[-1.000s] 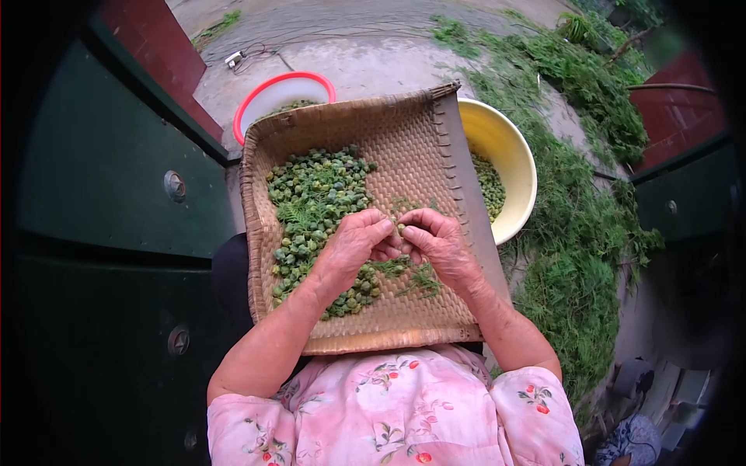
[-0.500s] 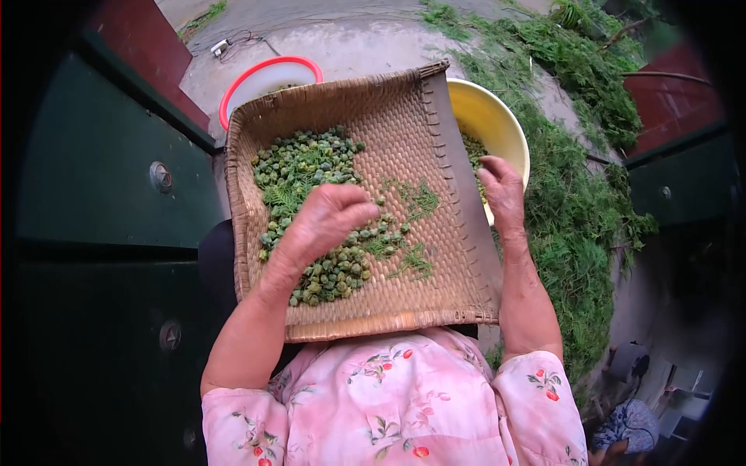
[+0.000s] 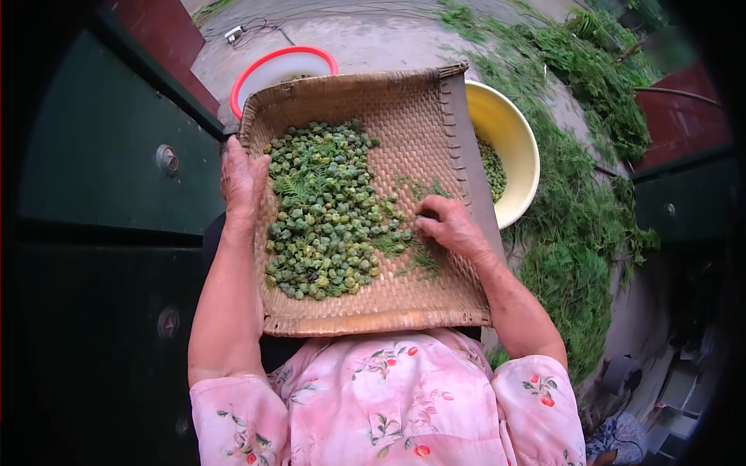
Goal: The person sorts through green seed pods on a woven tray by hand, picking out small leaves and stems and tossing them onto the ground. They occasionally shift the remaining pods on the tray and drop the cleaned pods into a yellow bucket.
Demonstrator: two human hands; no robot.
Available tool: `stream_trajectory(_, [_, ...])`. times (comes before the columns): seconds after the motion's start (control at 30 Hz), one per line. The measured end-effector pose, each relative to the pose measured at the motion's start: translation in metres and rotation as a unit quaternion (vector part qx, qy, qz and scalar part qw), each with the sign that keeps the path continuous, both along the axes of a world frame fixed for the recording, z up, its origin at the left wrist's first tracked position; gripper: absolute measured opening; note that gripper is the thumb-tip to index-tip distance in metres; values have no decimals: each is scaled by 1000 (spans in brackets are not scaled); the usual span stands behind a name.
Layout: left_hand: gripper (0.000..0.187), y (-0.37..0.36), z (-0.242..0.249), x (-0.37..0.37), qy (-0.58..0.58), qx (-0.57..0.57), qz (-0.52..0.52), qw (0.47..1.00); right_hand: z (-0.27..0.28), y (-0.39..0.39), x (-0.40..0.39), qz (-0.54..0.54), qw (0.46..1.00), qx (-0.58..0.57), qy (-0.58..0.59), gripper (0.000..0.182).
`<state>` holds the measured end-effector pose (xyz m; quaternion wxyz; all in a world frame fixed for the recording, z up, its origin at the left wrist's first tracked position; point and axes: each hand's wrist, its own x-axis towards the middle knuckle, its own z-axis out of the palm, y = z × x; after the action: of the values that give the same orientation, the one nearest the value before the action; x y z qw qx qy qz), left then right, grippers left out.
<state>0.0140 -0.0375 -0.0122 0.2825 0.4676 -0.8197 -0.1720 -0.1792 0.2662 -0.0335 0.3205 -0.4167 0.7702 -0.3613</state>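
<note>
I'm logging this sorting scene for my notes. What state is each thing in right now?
woven tray: on the lap, holding a heap.
green pods: piled on the tray's left half.
left hand: gripping the tray's left rim.
right hand: fingers down among loose sprigs.
yellow basin: partly filled with pods.
red-rimmed basin: mostly hidden behind the tray.

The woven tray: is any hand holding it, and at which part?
The left hand grips the woven tray at its left rim. The right hand rests inside on the green sprigs; whether it pinches anything cannot be told.
</note>
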Motion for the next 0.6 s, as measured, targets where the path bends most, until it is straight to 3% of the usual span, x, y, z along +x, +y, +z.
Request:
stream_trajectory(0.03, [60,0,1,2,-17,73,-14,997,9,-2,0,-57,991,3,-122,22])
stream_trajectory(0.07, [64,3,3,1,-70,50,-6,996,15,-3,-1,-113,963,7,-243,22])
stream_trajectory(0.17, [65,7,7,-10,-156,59,65,984,4,-8,-7,-130,945,-74,-290,22])
stream_trajectory(0.2, [65,8,5,-11,-155,48,74,984,5,-14,-7,-147,950,-53,-270,25])
stream_trajectory(0.3, [64,12,2,-8,-137,19,57,989,-4,-28,-5,-73,994,-70,-36,29])
stream_trajectory(0.4, [40,19,5,-8,-100,-29,53,993,-17,-39,-3,15,982,-113,150,29])
stream_trajectory(0.53, [44,18,2,-8,-106,-26,62,992,-17,-51,12,27,971,-34,234,28])
stream_trajectory(0.6, [45,18,0,-9,-114,-31,66,991,-25,-52,8,20,964,-102,244,26])
